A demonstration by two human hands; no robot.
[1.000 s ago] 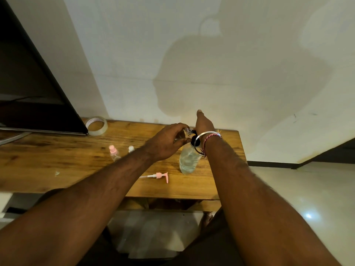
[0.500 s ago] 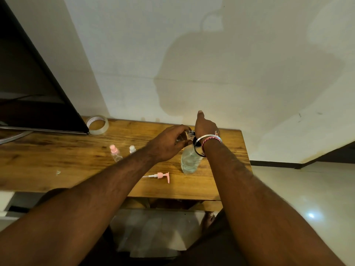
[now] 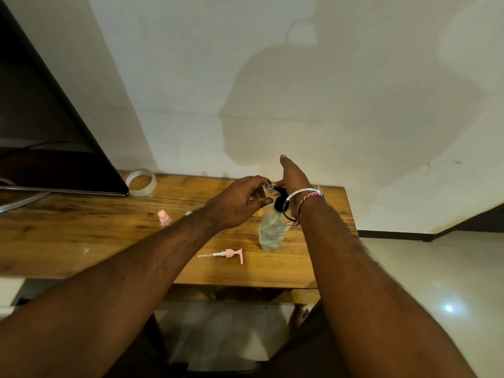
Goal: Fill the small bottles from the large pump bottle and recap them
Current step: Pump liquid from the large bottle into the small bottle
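Just right of the frame's centre, the left hand (image 3: pixel 237 205) grips a small clear bottle (image 3: pixel 263 190), tilted mouth-first against the black pump spout (image 3: pixel 278 190) of the large clear bottle (image 3: pixel 272 230) standing on the wooden worktop (image 3: pixel 81 236), seemingly to catch liquid; the right hand (image 3: pixel 293 175) presses the pump head, fingers straight, its grip released

Large pump bottles (image 3: pixel 271 231): one is seen
Small bottles: two are counted, one held (image 3: pixel 260 192), one pink-capped (image 3: pixel 164 218)
Loose pink pump heads (image 3: pixel 230 254): one
Tape rolls (image 3: pixel 141 182): one
Hands: two, left (image 3: pixel 236 207) and right (image 3: pixel 293 177)
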